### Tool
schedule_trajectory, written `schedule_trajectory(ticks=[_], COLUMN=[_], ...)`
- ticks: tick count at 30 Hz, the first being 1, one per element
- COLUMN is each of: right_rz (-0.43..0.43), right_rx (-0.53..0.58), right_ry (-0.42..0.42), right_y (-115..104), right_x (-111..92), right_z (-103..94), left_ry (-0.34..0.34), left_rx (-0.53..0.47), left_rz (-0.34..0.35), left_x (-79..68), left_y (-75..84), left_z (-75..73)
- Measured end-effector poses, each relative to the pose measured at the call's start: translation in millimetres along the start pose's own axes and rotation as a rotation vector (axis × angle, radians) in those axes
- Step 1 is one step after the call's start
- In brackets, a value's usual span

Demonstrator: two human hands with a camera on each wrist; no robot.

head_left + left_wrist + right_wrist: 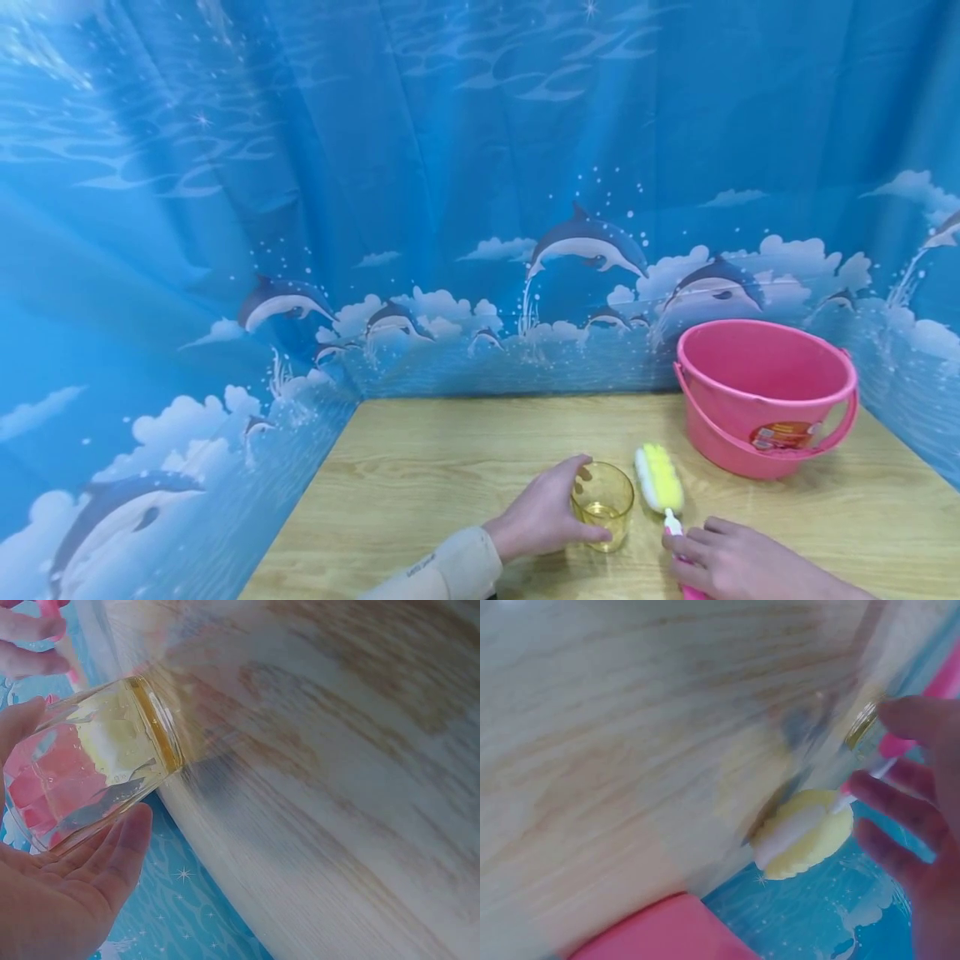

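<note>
A clear yellow drinking glass (603, 508) stands upright on the wooden table. My left hand (546, 510) grips it from the left, with the thumb on the near side and fingers at the far side. In the left wrist view the glass (97, 757) shows its thick amber base against the tabletop. To its right lies a cleaning brush (660, 479) with a yellow and white sponge head and a pink and white handle. My right hand (731, 560) holds the handle between thumb and fingers. In the right wrist view the sponge head (802, 834) points away from the hand.
A pink bucket (731, 425) with its handle hanging down in front stands at the back right of the table (450, 450). Behind and beside the table hangs a blue curtain (465, 167) printed with dolphins and clouds.
</note>
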State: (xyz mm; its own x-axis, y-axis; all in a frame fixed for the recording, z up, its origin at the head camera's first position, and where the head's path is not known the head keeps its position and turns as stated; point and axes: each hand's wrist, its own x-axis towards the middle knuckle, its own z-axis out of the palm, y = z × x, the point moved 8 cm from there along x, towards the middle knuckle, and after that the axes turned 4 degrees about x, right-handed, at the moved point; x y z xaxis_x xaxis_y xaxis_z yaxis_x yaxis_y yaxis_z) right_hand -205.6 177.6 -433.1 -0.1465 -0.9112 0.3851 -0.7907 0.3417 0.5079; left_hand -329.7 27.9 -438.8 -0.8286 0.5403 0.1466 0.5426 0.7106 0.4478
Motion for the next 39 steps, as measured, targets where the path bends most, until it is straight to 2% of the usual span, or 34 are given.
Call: schedule_trajectory(ticks=[7,14,19,25,30,35,39], right_rz=[-0.01,-0.01,0.025,0.134,0.295,0.391,0.395], right_rx=[-0.065,-0.071,-0.033,0.04,0.13,0.247,0.305], right_ry=[0.022,0.114,0.186,0.254,0.288,0.422,0.537], right_y=[3,10,16,30,46,60,68], right_x=[2,2,1,4,6,10,16], right_z=[-9.6,-22.7,-30.2,-48.3,-63.4,-80.7,-96.0], left_ry=[0.006,0.006,0.014,0.016,0.021,0.01,0.005], left_rx=[-0.01,-0.011,-0.004,-0.003,0.001,-0.005,-0.011], left_rz=[-0.004,0.005,0.018,0.021,0.034,0.02,0.011], left_x=[-0.3,-0.7,-0.8,-0.1,0.4,0.6,0.0], left_y=[-0.3,0.3,0.7,0.7,1.4,0.5,0.0], left_z=[0.7,0.6,0.9,1.5,1.9,2.4,2.5])
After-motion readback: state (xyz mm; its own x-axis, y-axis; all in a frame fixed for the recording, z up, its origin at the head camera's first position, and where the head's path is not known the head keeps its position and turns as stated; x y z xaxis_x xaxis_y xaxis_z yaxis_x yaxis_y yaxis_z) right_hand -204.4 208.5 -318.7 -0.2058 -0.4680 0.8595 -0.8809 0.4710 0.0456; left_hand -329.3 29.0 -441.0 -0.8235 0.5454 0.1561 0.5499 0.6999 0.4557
